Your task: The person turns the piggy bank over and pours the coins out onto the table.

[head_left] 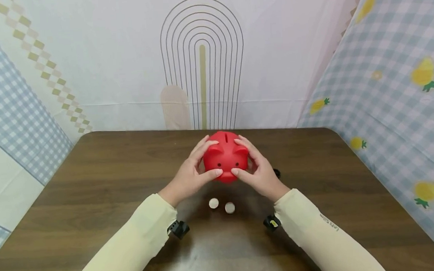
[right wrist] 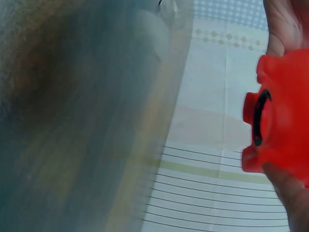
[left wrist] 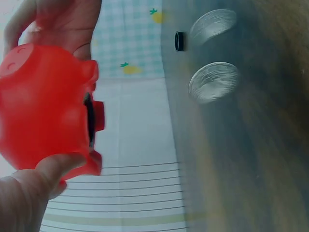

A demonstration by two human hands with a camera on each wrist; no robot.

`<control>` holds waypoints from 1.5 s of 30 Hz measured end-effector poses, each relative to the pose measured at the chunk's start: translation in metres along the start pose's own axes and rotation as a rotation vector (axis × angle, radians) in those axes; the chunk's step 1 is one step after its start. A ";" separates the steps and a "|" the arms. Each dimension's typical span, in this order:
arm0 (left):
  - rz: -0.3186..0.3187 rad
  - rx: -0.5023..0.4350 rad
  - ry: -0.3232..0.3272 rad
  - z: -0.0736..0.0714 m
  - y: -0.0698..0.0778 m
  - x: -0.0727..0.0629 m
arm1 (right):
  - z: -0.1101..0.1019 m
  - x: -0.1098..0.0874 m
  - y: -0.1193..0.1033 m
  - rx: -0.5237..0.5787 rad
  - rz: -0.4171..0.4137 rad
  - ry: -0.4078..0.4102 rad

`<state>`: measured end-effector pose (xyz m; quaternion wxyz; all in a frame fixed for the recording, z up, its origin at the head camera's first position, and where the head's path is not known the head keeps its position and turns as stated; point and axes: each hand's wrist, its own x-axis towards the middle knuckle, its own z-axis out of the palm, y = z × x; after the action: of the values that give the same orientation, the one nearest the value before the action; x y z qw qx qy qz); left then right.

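Observation:
A red piggy bank [head_left: 226,153] with a slot on top is held up off the table, its face toward me. My left hand [head_left: 187,174] grips one side, thumb by the snout. The other side is gripped by my right hand [head_left: 261,176], thumb across the snout as well. Below, the left wrist view shows a dark-rimmed round hole in the underside of the piggy bank [left wrist: 43,111]. Two silver coins, one coin [head_left: 213,203] left of the other coin [head_left: 230,207], lie flat on the table in front of it.
A small black round piece [head_left: 276,173] lies on the brown wooden table [head_left: 113,190], partly hidden behind my right hand. Patterned cloth [head_left: 124,54] hangs at the table's back edge, and checked cloth [head_left: 391,85] with yellow fruit hangs on the right.

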<state>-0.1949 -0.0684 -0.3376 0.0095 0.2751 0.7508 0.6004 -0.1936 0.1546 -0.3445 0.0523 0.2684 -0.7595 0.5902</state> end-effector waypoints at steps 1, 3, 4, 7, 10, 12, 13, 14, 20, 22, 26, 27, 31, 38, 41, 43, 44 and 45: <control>0.008 0.003 0.000 0.000 0.001 0.000 | 0.000 0.001 -0.001 -0.005 -0.008 0.000; -0.015 -0.010 -0.008 -0.001 -0.001 0.002 | 0.000 0.003 -0.001 -0.012 0.040 -0.011; -0.054 -0.037 -0.022 -0.001 -0.003 0.003 | 0.000 0.005 -0.001 -0.008 0.095 -0.021; -0.191 -0.112 -0.052 -0.002 -0.009 0.007 | 0.002 0.009 0.001 0.001 0.271 -0.052; -0.195 -0.118 -0.050 -0.002 -0.012 0.008 | 0.003 0.010 0.003 0.007 0.277 -0.047; -0.108 -0.063 -0.031 -0.003 -0.011 0.006 | 0.003 0.007 0.006 -0.018 0.141 -0.033; -0.063 -0.037 -0.022 -0.003 -0.009 0.005 | 0.003 0.006 0.007 -0.035 0.058 -0.023; -0.026 -0.009 -0.012 -0.003 -0.008 0.004 | 0.003 0.005 0.008 -0.052 -0.012 -0.014; -0.117 0.017 -0.031 -0.004 -0.017 0.007 | 0.008 0.008 0.014 -0.052 0.141 -0.034; -0.140 -0.004 -0.035 -0.004 -0.021 0.007 | 0.009 0.009 0.016 -0.039 0.209 -0.045; -0.028 0.018 0.008 0.000 -0.016 0.001 | 0.007 0.005 0.015 -0.094 0.025 -0.037; 0.015 0.032 0.016 0.000 -0.014 0.000 | 0.006 0.004 0.015 -0.118 -0.053 -0.032; 0.046 0.056 0.023 0.002 -0.009 -0.001 | 0.003 0.002 0.015 -0.161 -0.122 -0.048; -0.149 0.029 -0.025 0.000 -0.018 0.004 | 0.003 0.006 0.016 -0.099 0.236 -0.137; -0.079 0.075 0.031 0.000 -0.016 0.001 | 0.002 0.007 0.016 -0.111 0.135 -0.124; 0.017 0.104 0.067 0.001 -0.015 -0.002 | 0.002 0.006 0.015 -0.154 -0.008 -0.110; 0.070 0.122 0.081 0.002 -0.014 -0.003 | 0.002 0.005 0.015 -0.183 -0.086 -0.101; 0.116 0.129 0.090 0.003 -0.013 -0.004 | 0.002 0.004 0.014 -0.216 -0.160 -0.090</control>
<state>-0.1955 -0.0697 -0.3519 -0.0768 0.2909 0.7704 0.5621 -0.2037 0.1538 -0.3556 0.0937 0.3470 -0.7962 0.4866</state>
